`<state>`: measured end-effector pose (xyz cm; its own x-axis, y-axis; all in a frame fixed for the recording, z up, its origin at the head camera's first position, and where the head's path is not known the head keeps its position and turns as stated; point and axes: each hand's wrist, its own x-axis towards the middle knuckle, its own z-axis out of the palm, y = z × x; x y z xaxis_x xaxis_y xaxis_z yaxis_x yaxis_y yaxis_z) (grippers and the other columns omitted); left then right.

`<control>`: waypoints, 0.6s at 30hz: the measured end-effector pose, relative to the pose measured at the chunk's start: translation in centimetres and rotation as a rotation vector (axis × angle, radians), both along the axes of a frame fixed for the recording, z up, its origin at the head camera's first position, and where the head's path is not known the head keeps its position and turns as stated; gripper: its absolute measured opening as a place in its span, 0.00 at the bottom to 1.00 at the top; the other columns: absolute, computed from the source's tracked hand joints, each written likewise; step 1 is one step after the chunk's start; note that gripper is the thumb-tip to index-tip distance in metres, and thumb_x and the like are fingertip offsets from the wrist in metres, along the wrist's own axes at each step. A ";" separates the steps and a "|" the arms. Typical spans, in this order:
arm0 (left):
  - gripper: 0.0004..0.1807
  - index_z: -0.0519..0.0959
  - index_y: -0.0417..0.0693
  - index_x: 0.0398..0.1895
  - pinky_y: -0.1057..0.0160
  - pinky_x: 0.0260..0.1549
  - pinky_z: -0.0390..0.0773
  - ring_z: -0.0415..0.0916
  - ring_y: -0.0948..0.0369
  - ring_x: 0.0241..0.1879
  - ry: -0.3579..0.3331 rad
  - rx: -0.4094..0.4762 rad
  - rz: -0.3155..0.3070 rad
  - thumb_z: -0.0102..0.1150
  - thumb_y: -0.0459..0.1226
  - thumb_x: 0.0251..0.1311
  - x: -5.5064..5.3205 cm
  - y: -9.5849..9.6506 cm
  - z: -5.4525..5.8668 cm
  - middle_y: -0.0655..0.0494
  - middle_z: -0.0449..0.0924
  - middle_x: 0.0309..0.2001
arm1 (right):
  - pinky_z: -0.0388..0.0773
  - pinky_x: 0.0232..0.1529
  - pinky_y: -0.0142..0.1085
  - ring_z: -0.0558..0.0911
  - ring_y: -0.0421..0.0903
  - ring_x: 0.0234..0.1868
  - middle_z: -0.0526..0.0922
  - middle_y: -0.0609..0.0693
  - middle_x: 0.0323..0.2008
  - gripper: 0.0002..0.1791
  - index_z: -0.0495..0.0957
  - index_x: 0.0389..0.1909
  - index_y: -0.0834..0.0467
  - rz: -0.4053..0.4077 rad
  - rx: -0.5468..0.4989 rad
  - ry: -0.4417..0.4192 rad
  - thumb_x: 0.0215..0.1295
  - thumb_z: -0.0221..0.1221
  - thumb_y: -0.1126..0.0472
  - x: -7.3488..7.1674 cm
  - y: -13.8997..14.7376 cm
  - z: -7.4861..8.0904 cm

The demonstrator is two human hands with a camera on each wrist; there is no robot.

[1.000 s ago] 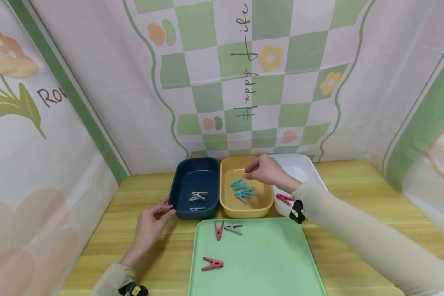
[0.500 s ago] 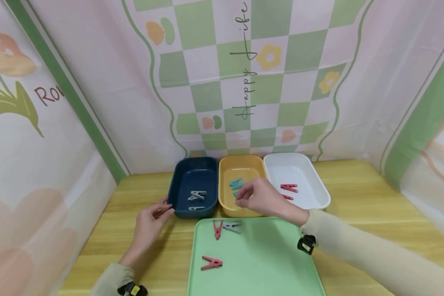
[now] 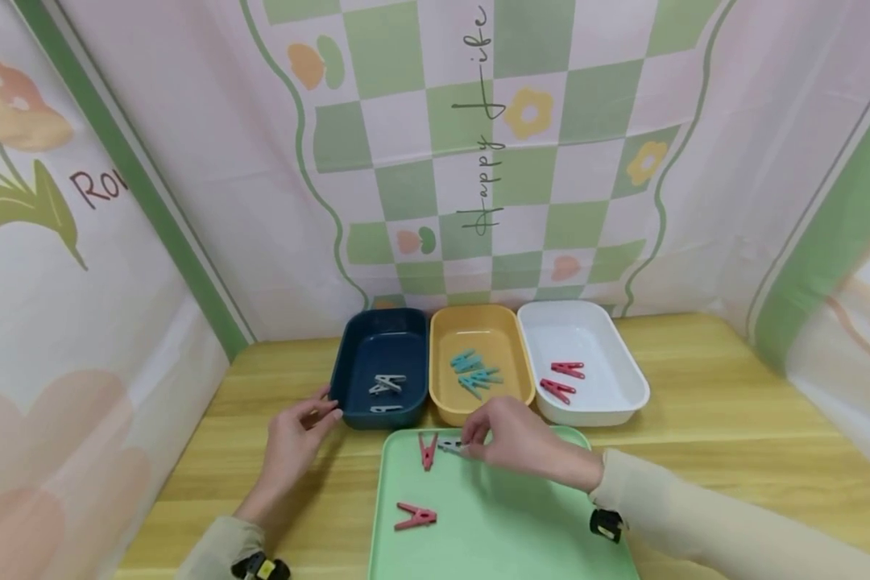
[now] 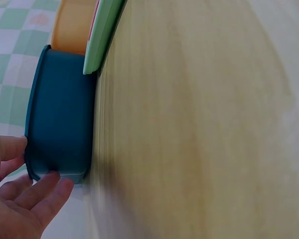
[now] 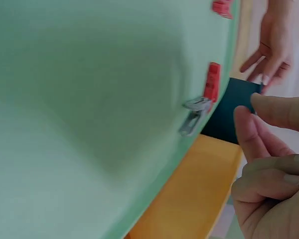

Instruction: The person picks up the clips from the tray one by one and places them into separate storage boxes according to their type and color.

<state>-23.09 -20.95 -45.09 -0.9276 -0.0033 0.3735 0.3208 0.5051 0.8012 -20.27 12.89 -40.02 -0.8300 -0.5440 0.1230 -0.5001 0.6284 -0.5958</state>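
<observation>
My left hand [image 3: 297,435] holds the near-left corner of the dark blue bin [image 3: 380,342]; in the left wrist view its thumb is at the rim and its fingers lie against the outer wall. Over the far edge of the green tray [image 3: 507,524], my right hand [image 3: 518,439] hovers with thumb and forefinger close together, holding nothing. Below its fingertips lies a grey clothespin [image 3: 448,444], partly covered in the head view but visible in the right wrist view. Beside that is a red clothespin [image 3: 428,453]; another red clothespin [image 3: 416,516] lies nearer on the tray.
Grey clothespins [image 3: 387,384] lie in the dark blue bin. The yellow bin [image 3: 471,318] in the middle has several teal clothespins [image 3: 474,374], and the white bin [image 3: 573,322] on the right has two red clothespins [image 3: 558,391]. A patterned curtain [image 3: 471,161] hangs behind the wooden table [image 3: 703,379].
My right hand has come from above the yellow bin toward me, down to the grey clothespin on the green tray. My left hand has stayed at the dark blue bin.
</observation>
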 end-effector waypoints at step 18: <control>0.10 0.84 0.40 0.40 0.65 0.39 0.82 0.78 0.56 0.51 -0.016 -0.009 0.012 0.66 0.35 0.56 0.1 0.1 0.1 0.50 0.77 0.56 | 0.74 0.23 0.29 0.75 0.32 0.22 0.81 0.37 0.23 0.07 0.85 0.32 0.52 -0.047 0.121 0.039 0.51 0.70 0.58 -0.2 0.2 -2.5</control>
